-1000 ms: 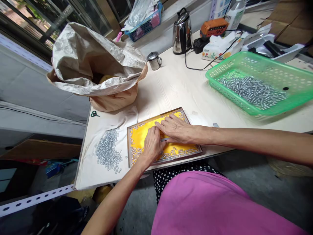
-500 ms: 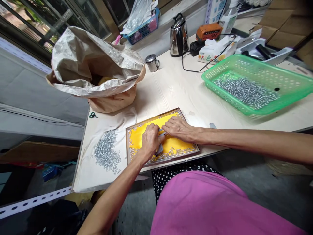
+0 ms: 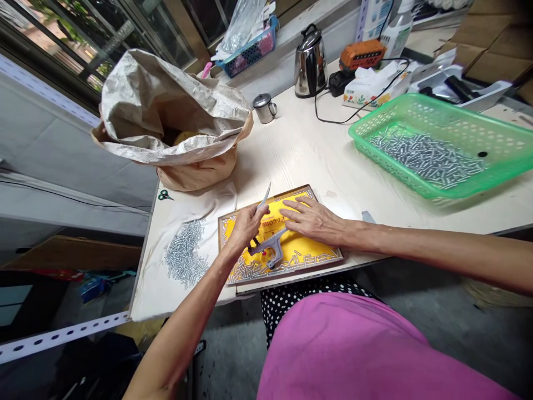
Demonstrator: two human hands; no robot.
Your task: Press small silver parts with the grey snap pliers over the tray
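Observation:
My left hand [image 3: 246, 226] is closed around grey spring-loaded pliers [image 3: 272, 247] with a U-shaped jaw. One handle sticks up past my fingers, and the other points right, so the handles stand apart. My right hand [image 3: 316, 221] lies palm down with fingers spread, its fingertips near the pliers' lower handle; whether they touch it I cannot tell. Both hands are over a shallow yellow-bottomed tray [image 3: 222, 236] with a brown rim and red lettering. Small silver metal pins [image 3: 306, 260] lie along the tray's edges.
Left of the tray, a heap of pins [image 3: 185, 258] rests on white cloth, with green-handled scissors [image 3: 165, 195] behind. An open sack [image 3: 200, 169] stands at the back left. A green basket [image 3: 416, 189] of pins is at right. A steel mug [image 3: 265, 109] and kettle [image 3: 310, 66] stand behind.
My hands were together gripping the pliers; now the right hand has let go and spread out. The pliers' handles have opened apart, and my left hand has moved slightly left.

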